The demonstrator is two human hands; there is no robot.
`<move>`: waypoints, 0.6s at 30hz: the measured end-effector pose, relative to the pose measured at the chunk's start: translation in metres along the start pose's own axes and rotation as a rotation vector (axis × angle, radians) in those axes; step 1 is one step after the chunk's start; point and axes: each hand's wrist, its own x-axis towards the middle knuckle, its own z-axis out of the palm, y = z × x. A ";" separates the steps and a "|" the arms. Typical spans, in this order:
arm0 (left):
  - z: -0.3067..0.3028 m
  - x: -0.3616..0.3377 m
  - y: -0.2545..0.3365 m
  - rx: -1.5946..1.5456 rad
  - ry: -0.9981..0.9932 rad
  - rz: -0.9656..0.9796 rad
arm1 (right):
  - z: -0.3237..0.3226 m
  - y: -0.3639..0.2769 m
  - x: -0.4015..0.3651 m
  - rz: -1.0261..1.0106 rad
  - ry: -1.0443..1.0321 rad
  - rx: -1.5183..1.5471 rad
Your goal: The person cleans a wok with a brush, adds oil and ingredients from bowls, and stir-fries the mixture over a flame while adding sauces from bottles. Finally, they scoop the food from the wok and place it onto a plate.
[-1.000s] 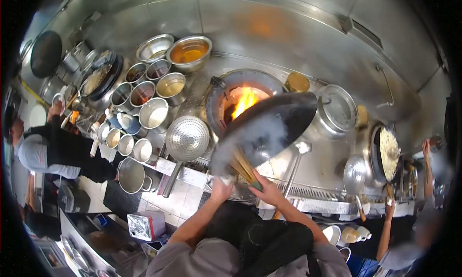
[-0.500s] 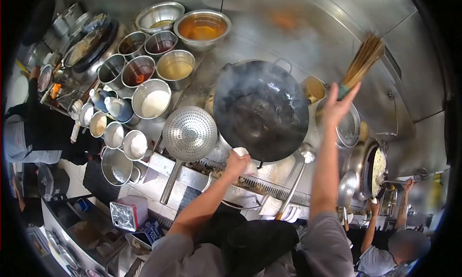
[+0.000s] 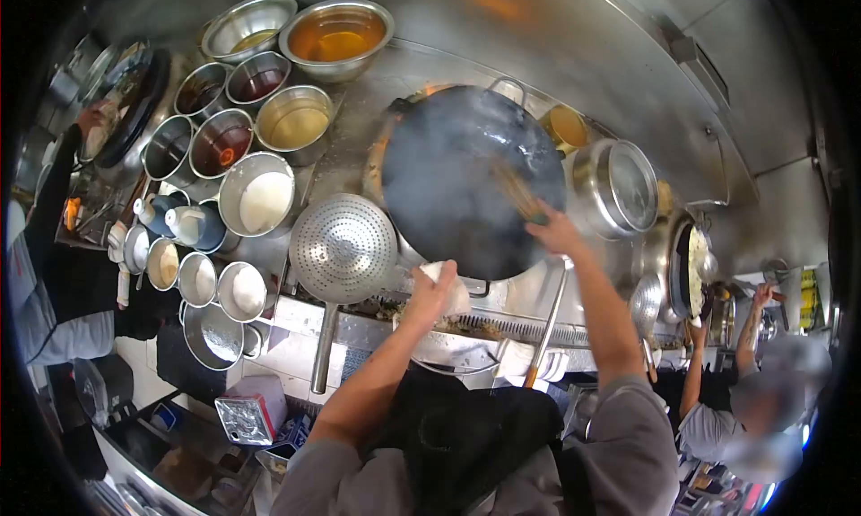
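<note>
A large dark wok (image 3: 448, 202) steams on the stove, with a flame glow at its upper left rim. My left hand (image 3: 433, 292) grips a white cloth (image 3: 456, 296) at the wok's near edge. Inside the wok, my right hand (image 3: 557, 231) is closed round the green-bound handle of a bristle brush (image 3: 516, 193), whose bristles are over the wok's surface, partly veiled by steam. To the left of the wok lies a perforated strainer (image 3: 343, 247). A ladle's handle (image 3: 549, 323) slants below my right forearm.
Metal pots of sauces (image 3: 224, 144) and a bowl of orange liquid (image 3: 339, 42) stand at the upper left. A lidded pot (image 3: 619, 188) sits right of the wok. Co-workers are at the far left and lower right, one near another wok (image 3: 689, 269).
My right hand has brought the brush down from the upper right into the wok. My left hand still holds the cloth at the near edge. The view has shifted slightly.
</note>
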 end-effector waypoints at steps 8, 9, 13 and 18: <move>0.012 -0.017 0.020 0.186 -0.012 -0.027 | -0.064 0.012 -0.022 -0.015 -0.209 0.051; 0.015 -0.024 0.027 0.109 -0.023 -0.041 | -0.051 0.020 -0.003 -0.098 0.329 0.023; 0.015 -0.014 0.001 0.248 0.008 0.064 | 0.019 -0.021 0.069 -0.310 1.313 0.366; -0.004 -0.016 0.007 0.108 -0.037 -0.007 | 0.054 -0.080 -0.028 -0.332 -0.354 0.286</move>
